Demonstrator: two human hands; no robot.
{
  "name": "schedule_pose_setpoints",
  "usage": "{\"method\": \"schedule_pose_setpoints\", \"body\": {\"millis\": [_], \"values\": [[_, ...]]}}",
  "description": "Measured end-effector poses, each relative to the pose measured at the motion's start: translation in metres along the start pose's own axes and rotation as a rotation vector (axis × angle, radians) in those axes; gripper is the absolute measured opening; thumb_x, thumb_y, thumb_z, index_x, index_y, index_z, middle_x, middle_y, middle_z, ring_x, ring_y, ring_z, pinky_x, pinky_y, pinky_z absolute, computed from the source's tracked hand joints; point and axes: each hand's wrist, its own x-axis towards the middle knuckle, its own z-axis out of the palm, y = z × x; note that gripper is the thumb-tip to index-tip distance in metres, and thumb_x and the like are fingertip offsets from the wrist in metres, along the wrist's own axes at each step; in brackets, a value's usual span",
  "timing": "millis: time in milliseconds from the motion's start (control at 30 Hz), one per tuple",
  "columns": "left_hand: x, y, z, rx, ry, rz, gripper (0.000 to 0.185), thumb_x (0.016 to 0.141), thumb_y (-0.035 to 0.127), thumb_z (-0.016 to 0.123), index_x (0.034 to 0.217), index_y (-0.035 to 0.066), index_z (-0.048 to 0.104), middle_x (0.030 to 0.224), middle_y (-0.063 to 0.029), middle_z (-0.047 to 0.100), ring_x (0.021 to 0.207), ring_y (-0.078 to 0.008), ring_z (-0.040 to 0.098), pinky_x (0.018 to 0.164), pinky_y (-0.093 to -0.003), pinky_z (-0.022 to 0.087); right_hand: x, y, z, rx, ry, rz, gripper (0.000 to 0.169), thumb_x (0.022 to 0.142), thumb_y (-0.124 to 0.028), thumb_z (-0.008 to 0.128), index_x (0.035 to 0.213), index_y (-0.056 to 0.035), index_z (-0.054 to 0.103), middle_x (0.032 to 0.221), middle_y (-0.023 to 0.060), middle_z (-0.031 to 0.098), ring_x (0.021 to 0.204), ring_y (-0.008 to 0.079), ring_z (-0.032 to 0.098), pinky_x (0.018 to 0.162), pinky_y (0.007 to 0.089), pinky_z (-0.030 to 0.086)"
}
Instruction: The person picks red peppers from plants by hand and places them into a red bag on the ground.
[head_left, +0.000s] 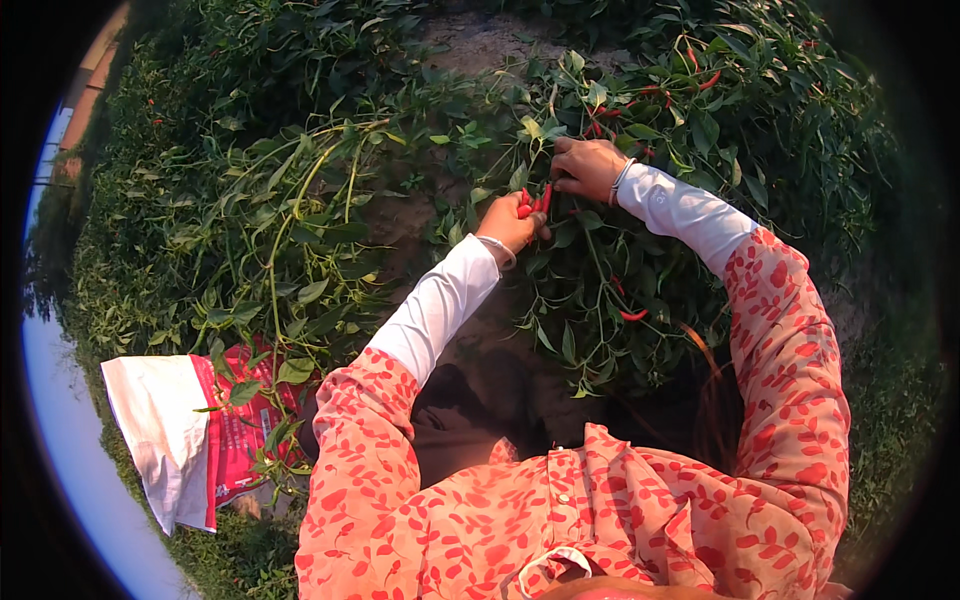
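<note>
My left hand (511, 225) is closed around several red chili peppers (534, 205), whose tips stick up past the fingers. Just above and to the right, my right hand (589, 168) reaches into a chili plant (604, 255). Its fingertips are bent among the leaves close to the held peppers; whether they pinch a stem or a pepper is hidden. More ripe peppers (600, 112) hang right beyond the right hand. Lower on the plant, a curved red pepper (634, 315) dangles from a stem.
A pink and white woven sack (169, 431) bearing writing stands at the left, partly behind leaves. A bent chili branch (300, 196) arches over the soil to the left. Dense plants surround me, with bare soil (487, 41) showing at the top.
</note>
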Motion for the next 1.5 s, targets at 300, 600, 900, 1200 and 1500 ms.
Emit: {"method": "schedule_pose_setpoints", "body": {"millis": [300,600,900,1200,1500], "values": [[-0.021,0.023,-0.008,-0.054,0.031,0.239,0.018,0.085,0.014,0.055,0.098,0.001,0.056,0.074,0.0023,0.055,0.064,-0.0042,0.047,0.059,-0.0195,0.038,0.014,-0.015,-0.034,0.445,0.243,-0.033,0.027,0.072,-0.028,0.065,0.089,-0.0079,0.065,0.086,0.0121,0.059,0.083,0.0284,0.059,0.074,0.035,0.047],[-0.016,0.023,-0.017,0.257,0.081,0.345,0.017,0.086,0.012,0.057,0.096,-0.001,0.06,0.077,0.003,0.058,0.065,-0.0019,0.046,0.058,-0.0174,0.038,0.002,-0.031,-0.028,-0.018,-0.027,-0.185,0.024,0.077,-0.03,0.059,0.091,-0.0102,0.06,0.084,0.0068,0.056,0.081,0.0277,0.057,0.067,0.0385,0.045],[-0.026,0.015,0.001,0.157,0.005,0.091,0.018,0.083,0.02,0.058,0.087,0.002,0.06,0.066,0.0005,0.057,0.057,-0.0064,0.049,0.055,-0.0209,0.039,0.016,-0.026,-0.033,0.5,0.167,0.41,0.024,0.08,-0.03,0.058,0.087,-0.0079,0.064,0.074,0.0069,0.061,0.07,0.0188,0.059,0.066,0.0305,0.046],[-0.01,0.017,-0.031,-0.66,0.164,0.229,0.023,0.089,0.02,0.054,0.1,0.001,0.054,0.081,-0.006,0.061,0.075,-0.0096,0.058,0.067,-0.0228,0.049,0.032,-0.013,0.015,0.135,-0.007,-0.139,0.035,0.088,-0.033,0.043,0.091,-0.0045,0.062,0.098,0.0146,0.057,0.093,0.0332,0.054,0.081,0.0418,0.042],[0.01,-0.039,0.061,-0.069,0.176,0.216,0.014,0.088,0.013,0.048,0.096,0.003,0.054,0.07,-0.0039,0.057,0.061,-0.0079,0.057,0.051,-0.0218,0.042,-0.013,0.006,-0.009,0.09,-0.312,-0.207,0.024,0.081,-0.023,0.054,0.082,-0.0014,0.063,0.088,0.0111,0.061,0.09,0.0297,0.056,0.079,0.0386,0.044]]}}
